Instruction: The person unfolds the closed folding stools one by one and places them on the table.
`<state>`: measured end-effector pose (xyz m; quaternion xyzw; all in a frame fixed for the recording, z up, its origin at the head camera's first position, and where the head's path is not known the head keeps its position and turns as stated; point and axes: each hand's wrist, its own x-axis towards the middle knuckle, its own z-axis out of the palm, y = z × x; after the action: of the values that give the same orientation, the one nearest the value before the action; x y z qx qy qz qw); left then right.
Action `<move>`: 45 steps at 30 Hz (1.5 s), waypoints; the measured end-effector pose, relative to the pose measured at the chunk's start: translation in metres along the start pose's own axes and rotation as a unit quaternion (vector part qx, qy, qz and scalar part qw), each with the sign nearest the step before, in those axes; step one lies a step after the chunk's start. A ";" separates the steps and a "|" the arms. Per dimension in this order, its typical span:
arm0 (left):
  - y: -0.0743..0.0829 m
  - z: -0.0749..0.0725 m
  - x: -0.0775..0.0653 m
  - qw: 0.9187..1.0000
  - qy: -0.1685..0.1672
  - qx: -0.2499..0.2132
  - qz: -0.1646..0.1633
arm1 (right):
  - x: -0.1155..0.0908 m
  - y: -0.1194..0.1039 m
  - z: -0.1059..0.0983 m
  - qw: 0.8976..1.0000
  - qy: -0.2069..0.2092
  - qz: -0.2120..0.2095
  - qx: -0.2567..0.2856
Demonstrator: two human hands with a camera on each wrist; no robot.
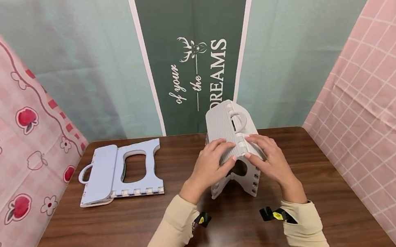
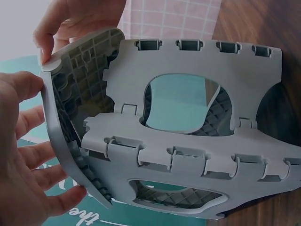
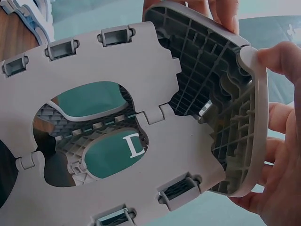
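Note:
A light grey folding step stool point(image 1: 220, 120) stands on the table, its two top panels tilted into a ridge along the middle hinge. My left hand point(image 1: 211, 161) rests its spread fingers on the left panel, the thumb near the front hinge. On the right panel lie the fingers of my right hand point(image 1: 270, 158), its thumb also by that hinge. The ribbed underside point(image 2: 82, 80) and bent end wall point(image 2: 188, 61) show in the left wrist view. In the right wrist view, fingers and thumb touch the outside of the top panel point(image 3: 256, 141).
A pale blue folding stool point(image 1: 104, 172) lies flat on the left of the brown wooden table point(image 1: 234, 234), its handle pointing left. Green cloth with white lettering point(image 1: 193, 25) hangs behind. Pink patterned cloths stand at the left point(image 1: 10, 163) and right point(image 1: 379, 117).

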<state>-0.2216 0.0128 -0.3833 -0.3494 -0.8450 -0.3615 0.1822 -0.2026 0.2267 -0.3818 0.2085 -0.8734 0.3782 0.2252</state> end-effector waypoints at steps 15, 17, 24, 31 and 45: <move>0.000 -0.002 0.003 0.999 -0.012 0.041 0.002 | -0.001 0.003 -0.002 1.000 -0.007 -0.002 -0.020; 0.000 -0.003 0.004 0.999 -0.018 0.049 0.000 | -0.001 0.004 -0.002 1.000 -0.006 -0.006 -0.021; 0.003 -0.004 0.005 0.997 -0.035 0.073 0.000 | -0.002 0.006 -0.002 0.999 -0.003 -0.020 -0.032; 0.004 -0.004 0.004 0.995 -0.036 0.091 0.002 | -0.004 0.005 -0.002 0.999 -0.005 -0.013 -0.047; 0.003 -0.001 0.003 0.994 -0.032 0.108 0.014 | -0.004 0.007 -0.002 0.997 -0.006 -0.015 -0.075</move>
<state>-0.2210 0.0154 -0.3798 -0.3504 -0.8796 -0.2544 0.1968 -0.2026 0.2332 -0.3865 0.2063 -0.8975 0.3066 0.2407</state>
